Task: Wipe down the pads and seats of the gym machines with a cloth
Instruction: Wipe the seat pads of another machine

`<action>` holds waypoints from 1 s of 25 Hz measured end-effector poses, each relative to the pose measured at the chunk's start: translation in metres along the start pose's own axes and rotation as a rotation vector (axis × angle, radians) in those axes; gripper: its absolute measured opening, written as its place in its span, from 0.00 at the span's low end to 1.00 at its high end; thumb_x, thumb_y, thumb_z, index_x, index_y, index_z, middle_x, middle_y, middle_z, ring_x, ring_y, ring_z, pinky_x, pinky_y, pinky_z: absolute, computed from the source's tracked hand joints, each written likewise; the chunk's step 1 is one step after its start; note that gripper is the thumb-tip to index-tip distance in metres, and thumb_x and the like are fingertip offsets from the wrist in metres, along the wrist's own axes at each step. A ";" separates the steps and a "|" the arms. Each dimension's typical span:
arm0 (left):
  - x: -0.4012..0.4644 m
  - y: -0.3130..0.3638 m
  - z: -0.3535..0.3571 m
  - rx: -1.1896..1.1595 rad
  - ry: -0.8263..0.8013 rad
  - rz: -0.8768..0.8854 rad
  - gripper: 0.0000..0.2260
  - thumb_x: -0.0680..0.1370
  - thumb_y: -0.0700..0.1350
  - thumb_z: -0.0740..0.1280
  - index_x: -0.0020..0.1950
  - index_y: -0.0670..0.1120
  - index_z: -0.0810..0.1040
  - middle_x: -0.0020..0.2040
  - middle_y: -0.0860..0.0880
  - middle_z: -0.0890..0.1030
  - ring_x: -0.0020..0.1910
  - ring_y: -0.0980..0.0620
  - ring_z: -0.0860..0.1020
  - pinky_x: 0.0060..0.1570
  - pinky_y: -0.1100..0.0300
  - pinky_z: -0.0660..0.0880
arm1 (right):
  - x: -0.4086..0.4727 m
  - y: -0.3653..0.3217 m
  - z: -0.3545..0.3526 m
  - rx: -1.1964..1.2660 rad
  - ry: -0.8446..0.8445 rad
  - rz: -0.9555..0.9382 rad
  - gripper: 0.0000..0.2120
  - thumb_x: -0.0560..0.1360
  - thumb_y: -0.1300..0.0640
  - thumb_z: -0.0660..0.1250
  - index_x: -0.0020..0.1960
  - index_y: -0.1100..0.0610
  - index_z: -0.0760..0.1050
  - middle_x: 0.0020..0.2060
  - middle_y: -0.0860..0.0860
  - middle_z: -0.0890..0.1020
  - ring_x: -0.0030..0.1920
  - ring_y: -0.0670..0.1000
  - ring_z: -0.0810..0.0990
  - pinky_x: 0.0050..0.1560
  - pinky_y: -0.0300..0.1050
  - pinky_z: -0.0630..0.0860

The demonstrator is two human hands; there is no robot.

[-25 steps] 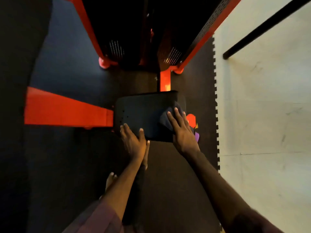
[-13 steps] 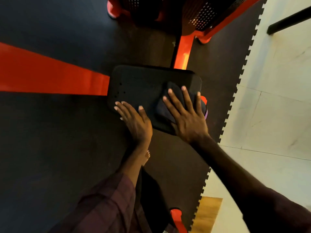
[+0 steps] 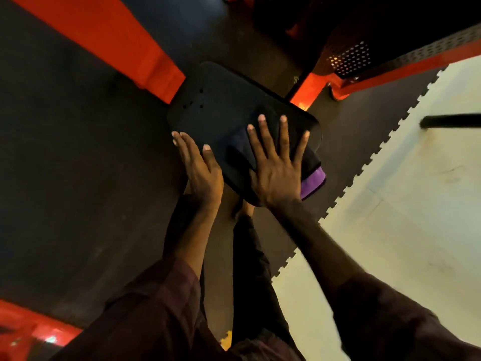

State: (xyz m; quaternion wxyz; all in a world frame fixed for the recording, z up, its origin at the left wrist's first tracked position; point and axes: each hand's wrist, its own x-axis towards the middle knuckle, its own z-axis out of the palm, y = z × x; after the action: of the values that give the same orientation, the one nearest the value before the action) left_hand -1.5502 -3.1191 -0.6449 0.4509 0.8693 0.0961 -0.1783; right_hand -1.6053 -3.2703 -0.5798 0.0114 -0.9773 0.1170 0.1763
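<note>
Dark cloth (image 3: 240, 144) sits at the black seat pad's (image 3: 221, 108) 4 o'clock corner under my flat, splayed right hand (image 3: 276, 168), left hand (image 3: 200, 168) open, bracing the 7 o'clock edge; cloth overhangs, could slip off.

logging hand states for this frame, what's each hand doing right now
Left hand: open, flat on the near edge of the seat pad, holding nothing.
Right hand: open, fingers spread, pressing the cloth onto the pad.
</note>
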 end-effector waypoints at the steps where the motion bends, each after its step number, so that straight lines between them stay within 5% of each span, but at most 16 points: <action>1: -0.001 0.004 0.004 -0.054 0.031 -0.033 0.29 0.88 0.47 0.57 0.84 0.35 0.52 0.85 0.37 0.48 0.85 0.42 0.48 0.84 0.57 0.49 | 0.005 -0.009 0.002 0.010 0.002 -0.040 0.38 0.84 0.39 0.56 0.87 0.51 0.46 0.86 0.52 0.44 0.85 0.64 0.41 0.78 0.77 0.44; 5: -0.001 0.011 0.022 -0.173 0.139 -0.108 0.30 0.88 0.49 0.57 0.84 0.36 0.51 0.86 0.38 0.47 0.85 0.43 0.47 0.81 0.65 0.46 | -0.052 0.034 0.023 0.022 -0.001 -0.390 0.35 0.85 0.37 0.54 0.87 0.51 0.50 0.86 0.52 0.48 0.85 0.63 0.44 0.79 0.76 0.46; 9: -0.001 0.014 0.039 -0.137 0.233 -0.167 0.29 0.89 0.51 0.53 0.85 0.38 0.49 0.86 0.40 0.45 0.85 0.45 0.45 0.76 0.72 0.39 | -0.038 0.056 0.030 0.215 0.142 0.018 0.35 0.84 0.41 0.55 0.87 0.53 0.51 0.86 0.54 0.48 0.85 0.65 0.42 0.79 0.76 0.44; 11: 0.002 0.015 0.046 -0.109 0.282 -0.156 0.29 0.88 0.50 0.54 0.84 0.37 0.51 0.86 0.38 0.47 0.85 0.42 0.47 0.79 0.65 0.42 | -0.018 0.029 0.024 0.320 0.188 0.231 0.37 0.82 0.43 0.60 0.86 0.53 0.52 0.86 0.54 0.48 0.84 0.65 0.41 0.79 0.76 0.42; 16: 0.004 0.014 0.051 -0.068 0.349 -0.152 0.28 0.88 0.50 0.54 0.84 0.38 0.55 0.86 0.39 0.51 0.85 0.41 0.50 0.82 0.57 0.47 | -0.089 0.023 0.052 0.309 0.130 -0.097 0.40 0.81 0.43 0.65 0.86 0.52 0.50 0.86 0.54 0.47 0.85 0.65 0.42 0.79 0.77 0.45; 18: 0.003 0.011 0.054 -0.048 0.370 -0.153 0.28 0.88 0.51 0.53 0.85 0.39 0.55 0.86 0.40 0.52 0.85 0.42 0.51 0.84 0.50 0.52 | -0.087 0.037 0.055 0.426 0.170 -0.019 0.38 0.83 0.43 0.58 0.87 0.53 0.47 0.86 0.55 0.47 0.84 0.65 0.41 0.78 0.78 0.46; 22: 0.006 0.007 0.058 -0.037 0.397 -0.134 0.28 0.87 0.51 0.53 0.84 0.38 0.57 0.85 0.38 0.53 0.85 0.41 0.53 0.82 0.46 0.56 | -0.013 0.027 0.036 0.600 0.277 0.380 0.37 0.84 0.45 0.62 0.86 0.54 0.50 0.86 0.55 0.46 0.84 0.65 0.37 0.79 0.77 0.43; 25: 0.005 0.008 0.057 -0.028 0.415 -0.126 0.28 0.88 0.50 0.54 0.84 0.37 0.57 0.85 0.37 0.54 0.85 0.41 0.53 0.82 0.45 0.57 | -0.023 0.038 0.032 0.348 0.183 0.117 0.37 0.85 0.40 0.60 0.86 0.53 0.51 0.86 0.54 0.47 0.84 0.67 0.38 0.79 0.77 0.40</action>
State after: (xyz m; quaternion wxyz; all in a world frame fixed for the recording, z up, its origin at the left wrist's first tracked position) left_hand -1.5563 -3.1705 -0.6713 0.4213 0.8734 0.2433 -0.0218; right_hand -1.6456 -3.3002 -0.6009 0.1590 -0.9641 0.2027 0.0645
